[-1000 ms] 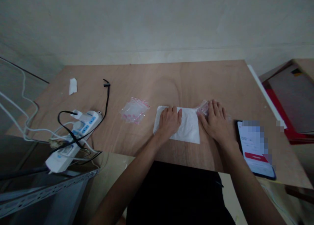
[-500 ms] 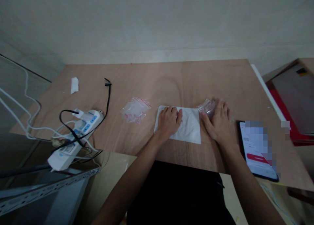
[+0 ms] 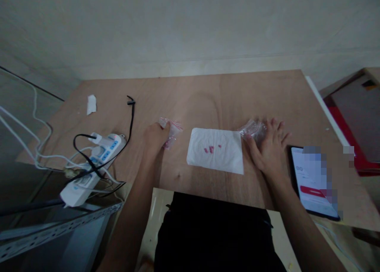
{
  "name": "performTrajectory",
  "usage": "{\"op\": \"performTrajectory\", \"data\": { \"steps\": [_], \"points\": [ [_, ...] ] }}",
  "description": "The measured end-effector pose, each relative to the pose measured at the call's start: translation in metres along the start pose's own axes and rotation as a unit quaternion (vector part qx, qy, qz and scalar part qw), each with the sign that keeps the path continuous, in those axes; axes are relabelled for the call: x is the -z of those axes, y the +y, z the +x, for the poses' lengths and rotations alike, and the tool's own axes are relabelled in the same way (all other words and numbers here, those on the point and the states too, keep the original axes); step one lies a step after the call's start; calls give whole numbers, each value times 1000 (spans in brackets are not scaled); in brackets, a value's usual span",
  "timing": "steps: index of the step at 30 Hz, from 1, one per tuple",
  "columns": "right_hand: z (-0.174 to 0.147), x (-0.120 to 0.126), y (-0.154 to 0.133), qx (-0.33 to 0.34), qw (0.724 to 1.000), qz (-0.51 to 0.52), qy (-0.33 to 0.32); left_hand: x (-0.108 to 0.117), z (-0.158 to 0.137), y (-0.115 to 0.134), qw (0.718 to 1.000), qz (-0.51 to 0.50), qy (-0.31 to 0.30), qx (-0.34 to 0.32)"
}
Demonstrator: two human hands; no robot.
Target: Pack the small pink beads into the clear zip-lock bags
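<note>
My left hand (image 3: 156, 136) is curled over the left part of a clear zip-lock bag (image 3: 172, 134) with a red seal line, its thumb and fingers closed on it. Some pink bits show through that bag's lower part. A white sheet (image 3: 198, 160) lies flat between my hands. On it sit several small dark pink pieces (image 3: 211, 149). My right hand (image 3: 268, 147) lies with fingers spread, beside and partly over a crumpled clear plastic bag (image 3: 251, 128). What that bag holds cannot be made out.
A phone (image 3: 308, 173) with its screen lit lies right of my right arm. A white power strip (image 3: 78, 189) with plugs and tangled cables stands at the left edge. A black cable (image 3: 132, 113) and a white scrap (image 3: 92, 104) lie on the wooden table (image 3: 237, 94) further back.
My left hand has moved left from the white sheet to the zip-lock bag, uncovering the pink pieces. My right hand stays by the crumpled bag, its fingers now more spread.
</note>
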State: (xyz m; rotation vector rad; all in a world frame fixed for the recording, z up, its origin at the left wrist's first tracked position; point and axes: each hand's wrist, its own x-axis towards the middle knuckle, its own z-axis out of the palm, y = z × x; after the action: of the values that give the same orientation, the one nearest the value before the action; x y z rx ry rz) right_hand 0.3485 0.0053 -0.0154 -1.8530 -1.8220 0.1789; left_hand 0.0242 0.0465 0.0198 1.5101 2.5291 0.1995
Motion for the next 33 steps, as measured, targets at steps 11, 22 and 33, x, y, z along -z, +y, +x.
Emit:
{"op": "performTrajectory", "data": {
  "steps": [11,22,33],
  "points": [
    [0,0,-1,5,999,38,22,-2,12,2,997,41,-68,4],
    [-1,-3,7,10,998,42,47,8,6,-17,997,-16,-42,-56],
    [-10,25,-98,76,951,297,34,55,-53,-3,928,-332,-6,-170]
  ]
}}
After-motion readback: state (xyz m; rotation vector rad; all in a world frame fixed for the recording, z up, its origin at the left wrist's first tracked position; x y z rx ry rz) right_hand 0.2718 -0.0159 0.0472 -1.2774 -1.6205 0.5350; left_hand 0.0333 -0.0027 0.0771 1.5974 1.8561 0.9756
